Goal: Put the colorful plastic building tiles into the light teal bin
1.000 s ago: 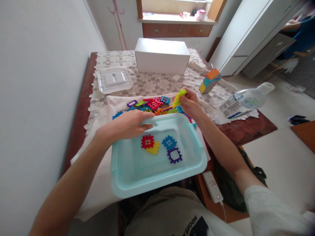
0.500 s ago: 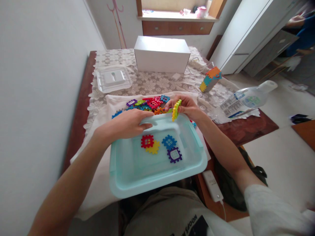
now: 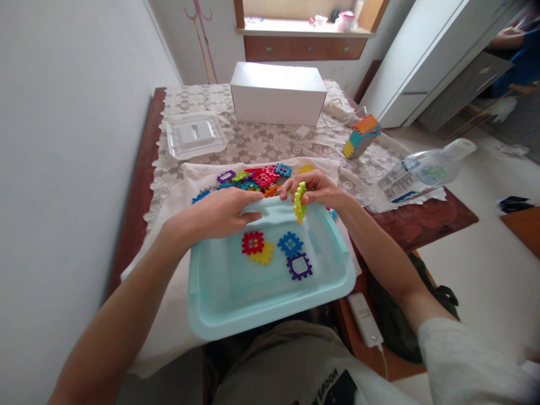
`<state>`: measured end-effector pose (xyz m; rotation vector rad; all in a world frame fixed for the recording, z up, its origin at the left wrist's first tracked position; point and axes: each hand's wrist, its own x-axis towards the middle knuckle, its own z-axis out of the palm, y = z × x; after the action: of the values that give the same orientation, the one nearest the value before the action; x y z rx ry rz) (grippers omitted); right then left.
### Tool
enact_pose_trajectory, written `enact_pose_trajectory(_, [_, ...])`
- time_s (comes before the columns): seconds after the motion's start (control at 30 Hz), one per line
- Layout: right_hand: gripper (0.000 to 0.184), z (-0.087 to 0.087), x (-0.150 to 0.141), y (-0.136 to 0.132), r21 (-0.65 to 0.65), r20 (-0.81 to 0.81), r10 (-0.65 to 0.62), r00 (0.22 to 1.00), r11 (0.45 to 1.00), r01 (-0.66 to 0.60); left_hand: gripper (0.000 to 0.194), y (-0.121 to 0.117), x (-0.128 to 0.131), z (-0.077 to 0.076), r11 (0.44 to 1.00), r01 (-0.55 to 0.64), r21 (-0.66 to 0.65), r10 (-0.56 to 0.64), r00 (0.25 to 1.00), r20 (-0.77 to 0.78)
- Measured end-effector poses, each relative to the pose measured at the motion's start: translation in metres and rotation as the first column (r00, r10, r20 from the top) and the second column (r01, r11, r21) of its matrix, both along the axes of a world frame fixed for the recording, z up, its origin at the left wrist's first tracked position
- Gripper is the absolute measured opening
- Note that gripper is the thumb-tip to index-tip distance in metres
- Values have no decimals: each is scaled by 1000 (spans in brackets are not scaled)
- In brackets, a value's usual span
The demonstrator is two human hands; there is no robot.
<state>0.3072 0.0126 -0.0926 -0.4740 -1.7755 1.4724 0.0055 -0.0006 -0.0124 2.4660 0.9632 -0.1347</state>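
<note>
My left hand (image 3: 225,212) grips the far rim of a light teal plastic tub (image 3: 270,320), thumb inside and fingers over the edge. In my right hand (image 3: 318,188), closed above the tub's far right part, are notched building blocks, green and yellow (image 3: 300,201), held edge-on between thumb and fingers. Inside the tub lie a red window block (image 3: 252,242) overlapping a yellow block (image 3: 263,254), and a blue window block (image 3: 290,243) touching a purple block (image 3: 299,266). Behind the tub is a pile of colourful blocks (image 3: 265,176), partly hidden by the tub and my hands.
A clear plastic lid (image 3: 196,136) and a white box (image 3: 278,98) sit farther back on the lace tablecloth. To the right are an assembled block box (image 3: 361,136) and a large clear bottle (image 3: 415,171). A white power strip (image 3: 365,319) lies below right.
My right hand has moved slightly down and nearer, bringing the green and yellow blocks over the tub. A yellow block shows behind it now. My left hand stays on the rim.
</note>
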Motion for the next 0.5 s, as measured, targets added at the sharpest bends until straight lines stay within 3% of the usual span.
enact_pose_trajectory(0.5, [41, 8, -1, 1, 15, 14, 66, 998, 998, -67, 26, 1, 0, 0, 1000, 16, -3, -16, 1000, 7])
